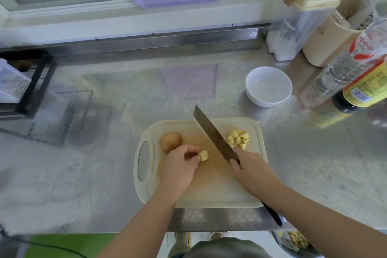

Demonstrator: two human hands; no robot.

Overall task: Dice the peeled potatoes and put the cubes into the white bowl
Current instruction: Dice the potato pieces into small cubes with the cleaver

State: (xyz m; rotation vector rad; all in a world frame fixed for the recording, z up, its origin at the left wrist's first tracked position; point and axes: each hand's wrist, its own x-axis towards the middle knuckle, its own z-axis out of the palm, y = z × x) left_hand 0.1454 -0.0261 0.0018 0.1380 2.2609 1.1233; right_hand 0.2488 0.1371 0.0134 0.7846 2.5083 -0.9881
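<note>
You are pinching a small yellow potato piece [203,155] between the thumb and fingertips of your left grip [180,165], which is curling round it near the middle of the cream cutting board [201,203]. A whole potato [170,141] is lying just beyond that grip, toward the board's far left corner. A heap of potato cubes [238,139] is sitting by the far right corner. Your right grip [251,172] is clamping the knife [211,132] where blade meets handle. The blade is slanting between piece and heap, out past the board's far edge, and you cannot tell whether it is touching the board. The white bowl [268,101] is standing on the worktop [104,153] beyond the board's far right corner, apart from it, near the bottles [360,92] at the worktop's right edge.
</note>
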